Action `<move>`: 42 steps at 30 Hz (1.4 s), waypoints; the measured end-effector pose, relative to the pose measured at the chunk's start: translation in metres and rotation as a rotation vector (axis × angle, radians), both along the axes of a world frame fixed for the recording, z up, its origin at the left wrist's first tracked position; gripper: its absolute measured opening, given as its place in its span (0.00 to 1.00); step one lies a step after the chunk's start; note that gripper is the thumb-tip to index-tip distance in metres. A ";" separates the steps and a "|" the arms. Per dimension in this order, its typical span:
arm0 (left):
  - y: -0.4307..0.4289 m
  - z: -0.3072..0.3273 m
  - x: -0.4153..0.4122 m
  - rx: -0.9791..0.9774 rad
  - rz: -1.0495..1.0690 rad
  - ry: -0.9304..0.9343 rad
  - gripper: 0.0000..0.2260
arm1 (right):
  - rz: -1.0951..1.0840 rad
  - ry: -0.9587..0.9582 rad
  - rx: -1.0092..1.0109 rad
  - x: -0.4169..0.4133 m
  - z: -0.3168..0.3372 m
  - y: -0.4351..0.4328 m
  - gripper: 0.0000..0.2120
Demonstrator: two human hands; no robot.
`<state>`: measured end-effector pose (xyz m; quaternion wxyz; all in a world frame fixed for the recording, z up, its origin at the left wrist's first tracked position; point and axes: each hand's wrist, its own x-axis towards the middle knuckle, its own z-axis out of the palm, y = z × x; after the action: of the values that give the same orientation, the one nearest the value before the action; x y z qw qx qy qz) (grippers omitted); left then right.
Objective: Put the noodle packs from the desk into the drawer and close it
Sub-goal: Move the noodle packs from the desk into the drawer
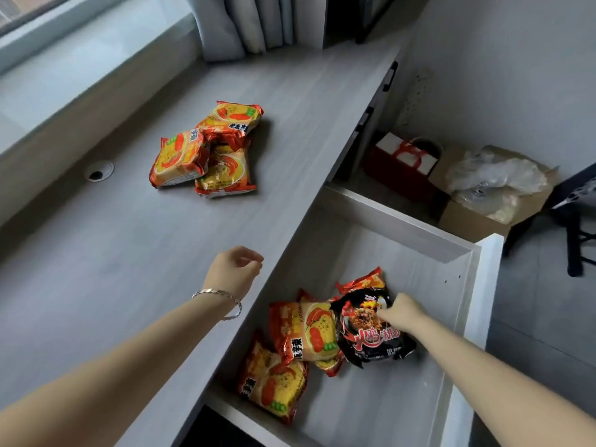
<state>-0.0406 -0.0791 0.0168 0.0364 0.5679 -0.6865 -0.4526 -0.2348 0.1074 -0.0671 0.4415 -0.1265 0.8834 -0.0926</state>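
Note:
Three orange-yellow noodle packs point(206, 153) lie piled on the grey desk point(129, 253). The white drawer point(403, 230) below the desk edge stands pulled out. Inside it lie several orange noodle packs point(303, 333) and a black noodle pack point(371, 333). My right hand point(400, 311) is down in the drawer, its fingers pinching the top of the black pack. Over the desk near its edge hovers my left hand point(233, 269), loosely curled with nothing in it, a silver bracelet on the wrist.
A cable grommet point(99, 171) is set into the desk at the left. Curtains point(245, 24) hang at the back. On the floor beyond the drawer stand a red gift bag point(403, 166), a cardboard box with plastic point(493, 188) and a dark chair point(577, 214).

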 end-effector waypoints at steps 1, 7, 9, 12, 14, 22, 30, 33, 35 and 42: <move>-0.004 0.000 0.000 -0.003 0.010 0.010 0.07 | 0.018 0.013 -0.013 0.001 0.006 -0.009 0.07; -0.058 0.001 0.003 -0.050 0.090 0.055 0.14 | 0.049 0.093 -0.381 0.022 0.055 -0.116 0.18; -0.080 0.002 0.004 -0.097 0.115 0.051 0.10 | 0.032 0.067 -0.460 0.034 0.068 -0.164 0.18; -0.117 0.001 0.007 -0.205 0.130 0.022 0.12 | -0.006 0.056 -0.533 0.050 0.077 -0.232 0.21; -0.143 -0.003 0.007 -0.300 0.158 0.034 0.15 | -0.061 0.064 -0.538 0.057 0.080 -0.268 0.27; -0.236 -0.023 0.007 -0.436 -0.308 -0.376 0.41 | -0.140 0.012 -0.409 0.071 0.055 -0.338 0.34; -0.194 -0.017 -0.002 -0.856 -0.682 -0.516 0.33 | -0.196 -0.237 -0.504 0.066 0.071 -0.258 0.29; -0.148 -0.011 -0.010 -0.959 -0.791 -0.395 0.22 | -0.169 -0.220 -0.493 0.047 0.085 -0.194 0.22; -0.134 0.002 -0.003 -1.018 -0.772 -0.286 0.14 | -0.119 -0.219 -0.477 0.040 0.087 -0.177 0.19; -0.069 0.024 -0.009 -1.106 -0.767 0.164 0.17 | -0.363 -0.009 -0.585 0.003 0.100 -0.105 0.13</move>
<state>-0.0500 -0.1485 0.0406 0.2104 0.1461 -0.9649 -0.0572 -0.2316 0.0027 0.0331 0.3667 -0.0883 0.8255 -0.4197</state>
